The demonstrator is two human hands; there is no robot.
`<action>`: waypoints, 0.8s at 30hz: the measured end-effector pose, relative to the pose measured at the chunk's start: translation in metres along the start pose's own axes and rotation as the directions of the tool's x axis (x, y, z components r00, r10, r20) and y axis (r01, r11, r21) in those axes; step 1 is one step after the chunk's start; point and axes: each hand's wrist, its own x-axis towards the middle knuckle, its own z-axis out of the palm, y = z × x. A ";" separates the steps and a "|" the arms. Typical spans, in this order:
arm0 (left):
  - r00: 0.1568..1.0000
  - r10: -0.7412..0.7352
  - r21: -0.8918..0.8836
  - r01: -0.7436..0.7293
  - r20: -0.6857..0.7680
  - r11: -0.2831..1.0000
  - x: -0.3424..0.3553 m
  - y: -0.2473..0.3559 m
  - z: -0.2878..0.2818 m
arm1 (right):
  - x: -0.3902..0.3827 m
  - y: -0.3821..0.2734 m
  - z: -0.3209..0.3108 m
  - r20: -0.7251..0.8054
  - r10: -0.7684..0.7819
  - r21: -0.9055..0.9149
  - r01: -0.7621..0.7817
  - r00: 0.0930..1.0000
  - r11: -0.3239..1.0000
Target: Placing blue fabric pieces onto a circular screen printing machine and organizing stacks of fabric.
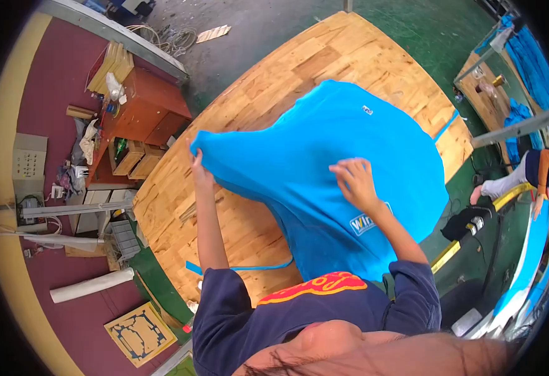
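Note:
A bright blue shirt with a small white label and a white printed patch lies spread over a large wooden table, lifted at one side. My left hand grips the shirt's left edge and holds it raised above the boards. My right hand rests on top of the shirt near its middle, fingers curled on the fabric. Both forearms come up from my dark blue sleeves at the bottom.
A thin blue strip lies on the table near me. A red-brown desk with clutter stands at the left. More blue fabric hangs at the far right, where another person sits. A white roll lies on the floor.

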 end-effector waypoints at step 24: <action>0.992 -0.074 0.292 0.101 -0.102 0.951 0.032 -0.006 -0.008 | -0.270 -0.228 -0.040 0.167 0.402 -0.125 -0.385 0.900 0.914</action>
